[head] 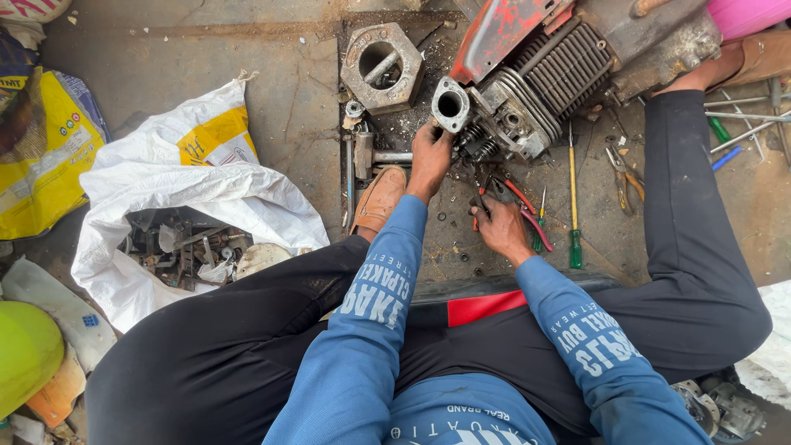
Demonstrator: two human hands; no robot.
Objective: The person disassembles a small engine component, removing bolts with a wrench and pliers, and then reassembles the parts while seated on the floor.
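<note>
Soft, even daylight, faint shadows, sharp focus throughout, slight wide-angle stretching at edges.

Bare oily concrete lay open only in a narrow strip between the finned grey engine block (527, 91) and the person's lap. Red-handled pliers (527, 216) and a yellow-shafted, green-handled screwdriver (573, 198) cluttered its right side. A tan leather shoe (379, 199) and a steel hammer (367, 155) blocked the left. A hexagonal grey metal casting (382, 66) closed off the far-left corner. Black-trousered legs (700, 247) walled both flanks.
</note>
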